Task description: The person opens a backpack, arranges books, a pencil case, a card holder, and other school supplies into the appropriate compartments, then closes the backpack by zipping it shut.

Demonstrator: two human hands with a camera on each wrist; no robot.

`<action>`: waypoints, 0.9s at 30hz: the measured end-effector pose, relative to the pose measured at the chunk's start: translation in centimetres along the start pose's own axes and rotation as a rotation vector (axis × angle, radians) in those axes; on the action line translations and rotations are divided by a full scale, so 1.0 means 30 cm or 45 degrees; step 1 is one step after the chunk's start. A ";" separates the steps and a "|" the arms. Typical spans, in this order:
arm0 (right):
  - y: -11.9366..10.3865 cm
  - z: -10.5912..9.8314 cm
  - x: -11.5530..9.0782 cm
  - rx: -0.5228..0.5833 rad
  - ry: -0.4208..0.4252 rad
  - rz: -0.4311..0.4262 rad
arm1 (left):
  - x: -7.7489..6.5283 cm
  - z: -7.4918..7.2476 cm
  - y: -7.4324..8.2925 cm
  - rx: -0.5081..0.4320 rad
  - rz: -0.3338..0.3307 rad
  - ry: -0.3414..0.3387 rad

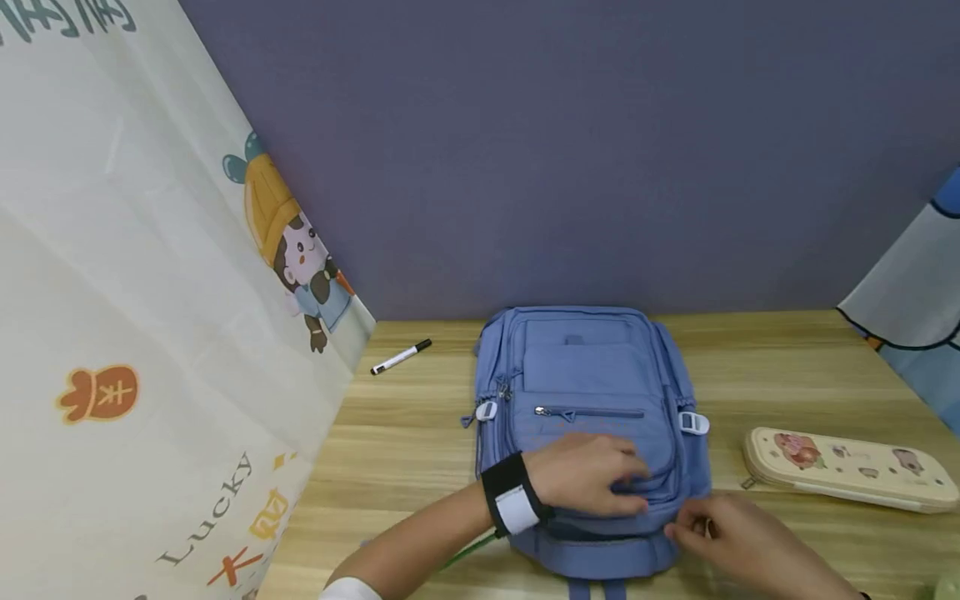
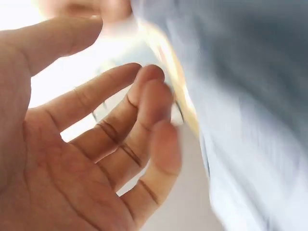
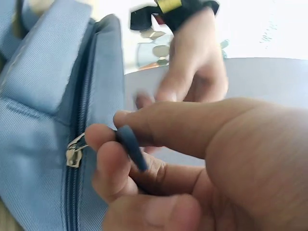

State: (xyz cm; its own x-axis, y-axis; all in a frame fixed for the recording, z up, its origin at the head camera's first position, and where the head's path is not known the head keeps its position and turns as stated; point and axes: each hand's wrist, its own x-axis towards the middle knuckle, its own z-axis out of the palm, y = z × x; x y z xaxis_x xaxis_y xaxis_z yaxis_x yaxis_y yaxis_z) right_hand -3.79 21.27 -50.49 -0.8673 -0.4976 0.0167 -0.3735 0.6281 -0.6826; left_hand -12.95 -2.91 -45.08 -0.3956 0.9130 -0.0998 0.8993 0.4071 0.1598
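A blue backpack (image 1: pixel 588 367) lies on the wooden table with its front pockets facing up. At its lower right side, my right hand (image 1: pixel 731 533) pinches a blue zipper pull (image 3: pixel 132 148) between thumb and fingers. The metal slider (image 3: pixel 73 155) of that pull sits on a zipper track running along the bag's side. My left hand (image 1: pixel 588 475) hovers over or rests on the lower front pocket; contact is unclear. In the left wrist view, its fingers (image 2: pixel 130 115) are loosely bent beside the blurred bag fabric, holding nothing.
A cream pencil case (image 1: pixel 847 468) with cartoon prints lies to the right of the backpack. To the left is a black-and-white marker (image 1: pixel 401 357). Printed curtains (image 1: pixel 172 275) hang at the left, and a dark panel (image 1: pixel 585 150) stands behind the table.
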 end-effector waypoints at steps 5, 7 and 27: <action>0.002 -0.019 0.008 0.072 -0.032 0.006 | 0.001 0.070 0.106 0.065 0.065 0.031; 0.000 -0.026 0.012 0.142 -0.079 0.046 | 0.010 0.098 0.120 0.118 0.061 0.118; 0.130 0.028 0.042 -0.339 0.368 -0.279 | 0.001 0.180 0.135 0.093 0.023 0.311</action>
State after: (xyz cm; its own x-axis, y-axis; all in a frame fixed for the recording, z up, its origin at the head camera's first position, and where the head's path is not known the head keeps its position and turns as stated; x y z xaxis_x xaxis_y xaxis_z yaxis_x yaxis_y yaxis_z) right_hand -6.07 22.59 -53.75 -0.8005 -0.4723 0.3688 -0.5974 0.6772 -0.4294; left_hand -8.32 -1.37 -49.75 -0.4048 0.9029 0.1444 0.9141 0.3959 0.0872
